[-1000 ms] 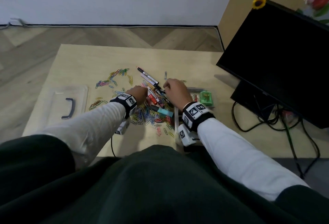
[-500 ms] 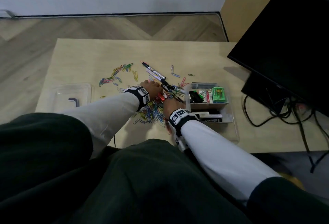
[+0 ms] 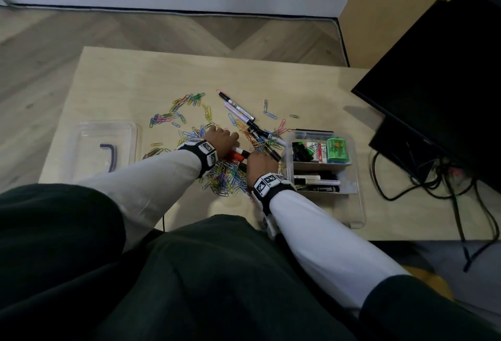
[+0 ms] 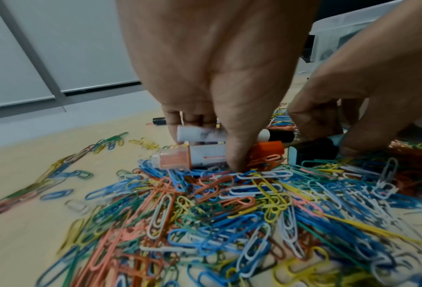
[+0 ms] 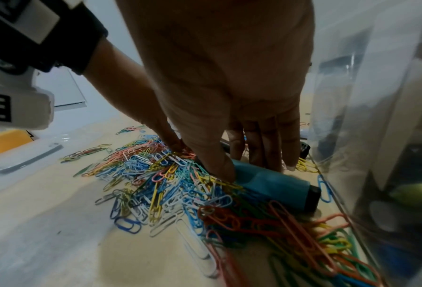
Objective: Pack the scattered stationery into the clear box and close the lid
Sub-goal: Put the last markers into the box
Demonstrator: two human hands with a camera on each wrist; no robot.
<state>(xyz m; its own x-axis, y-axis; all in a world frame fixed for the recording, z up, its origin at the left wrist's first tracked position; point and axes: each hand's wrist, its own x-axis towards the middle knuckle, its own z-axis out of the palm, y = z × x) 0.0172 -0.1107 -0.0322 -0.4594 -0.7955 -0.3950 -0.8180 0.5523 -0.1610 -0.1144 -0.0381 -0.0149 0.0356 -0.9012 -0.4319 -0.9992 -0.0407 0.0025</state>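
Colourful paper clips (image 3: 227, 178) lie heaped mid-table, with several markers (image 3: 238, 109) beyond them. My left hand (image 3: 221, 141) pinches an orange-capped marker (image 4: 266, 148) and a white marker (image 4: 197, 134) between thumb and fingers, just above the clips (image 4: 229, 203). My right hand (image 3: 260, 163) curls round a teal highlighter (image 5: 273, 184) lying on the clips (image 5: 168, 174), thumb on one side and fingers on the other. The clear box (image 3: 352, 191) stands open right of my right hand and holds markers and a green item (image 3: 336, 149). Its lid (image 3: 105, 148) lies far left.
A black monitor (image 3: 439, 83) stands at the right, with cables (image 3: 433, 186) trailing over the table's right end. The clear box wall (image 5: 376, 116) is close beside my right hand. My dark-clothed lap fills the near foreground.
My right hand has drawn back from the far markers and come down onto the teal highlighter. My left hand has stayed at the pile and closed on the orange and white markers.
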